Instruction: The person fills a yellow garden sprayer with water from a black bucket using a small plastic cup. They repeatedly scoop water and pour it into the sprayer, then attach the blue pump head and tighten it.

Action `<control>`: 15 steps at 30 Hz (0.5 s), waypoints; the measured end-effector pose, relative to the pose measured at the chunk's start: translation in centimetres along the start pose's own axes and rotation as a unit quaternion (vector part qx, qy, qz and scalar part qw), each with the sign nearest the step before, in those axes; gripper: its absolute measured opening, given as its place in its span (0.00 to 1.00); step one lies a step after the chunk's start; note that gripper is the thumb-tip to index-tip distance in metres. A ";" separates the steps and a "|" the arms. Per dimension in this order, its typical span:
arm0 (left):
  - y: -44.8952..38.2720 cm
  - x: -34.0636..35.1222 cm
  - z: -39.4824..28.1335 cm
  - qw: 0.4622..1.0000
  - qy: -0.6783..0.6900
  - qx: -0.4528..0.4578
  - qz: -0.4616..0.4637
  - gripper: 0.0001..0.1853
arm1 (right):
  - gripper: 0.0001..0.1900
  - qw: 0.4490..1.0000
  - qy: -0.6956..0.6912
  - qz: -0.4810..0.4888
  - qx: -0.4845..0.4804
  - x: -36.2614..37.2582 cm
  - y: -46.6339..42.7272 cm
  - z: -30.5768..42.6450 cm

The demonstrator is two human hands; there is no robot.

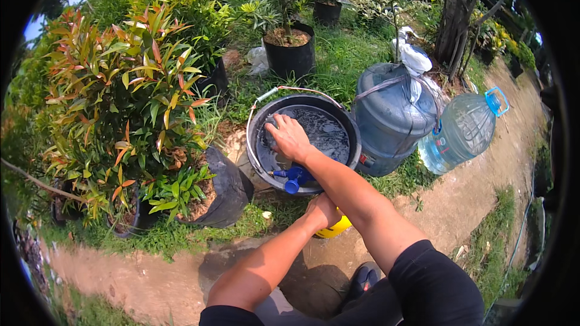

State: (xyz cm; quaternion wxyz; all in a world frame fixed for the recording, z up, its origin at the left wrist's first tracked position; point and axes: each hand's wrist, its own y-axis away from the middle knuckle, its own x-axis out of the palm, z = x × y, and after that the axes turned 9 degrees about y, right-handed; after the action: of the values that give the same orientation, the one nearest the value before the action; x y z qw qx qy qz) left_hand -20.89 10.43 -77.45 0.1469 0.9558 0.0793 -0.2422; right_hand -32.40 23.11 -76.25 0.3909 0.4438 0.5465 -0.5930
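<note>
A black bucket [355, 158] of water stands before me, its wire handle lying against the rim. My right hand [290, 136] reaches over the water near the bucket's left side, fingers bent. Something clear shows by those fingertips, but glare and the hand hide what it is. Below the near rim, my left hand [322, 212] grips a spray bottle, partly covered by my crossing right forearm. The bottle's yellow body [335, 229] shows under that hand, and its blue spray head [295, 177] with nozzle leans over the bucket's near rim.
Right of the bucket stand a large blue water jug [394, 108] tied with cord and a clear plastic bottle [462, 129] with a blue handle. Leafy plants in black grow bags [226, 190] crowd the left. Behind is a potted tree [290, 56]. A dirt path [158, 276] runs underfoot.
</note>
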 end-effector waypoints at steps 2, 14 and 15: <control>-0.1 0.2 0.9 1.000 -0.003 -0.004 0.003 0.27 | 0.32 0.999 0.038 0.029 -0.005 1.7 -0.1 0.1; 0.7 -0.8 -0.5 0.998 0.007 -0.055 0.029 0.30 | 0.22 0.979 0.016 0.198 0.053 3.7 1.7 -0.4; 0.7 -0.8 -0.5 0.998 0.008 -0.051 0.030 0.30 | 0.24 0.980 0.011 0.194 0.053 3.8 1.7 -0.4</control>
State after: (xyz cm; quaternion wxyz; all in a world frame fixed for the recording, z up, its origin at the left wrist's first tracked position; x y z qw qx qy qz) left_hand -21.22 9.81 -76.47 0.2020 0.9509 0.0645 -0.2254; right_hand -31.85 23.44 -80.40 0.4685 0.5677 0.4225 -0.5289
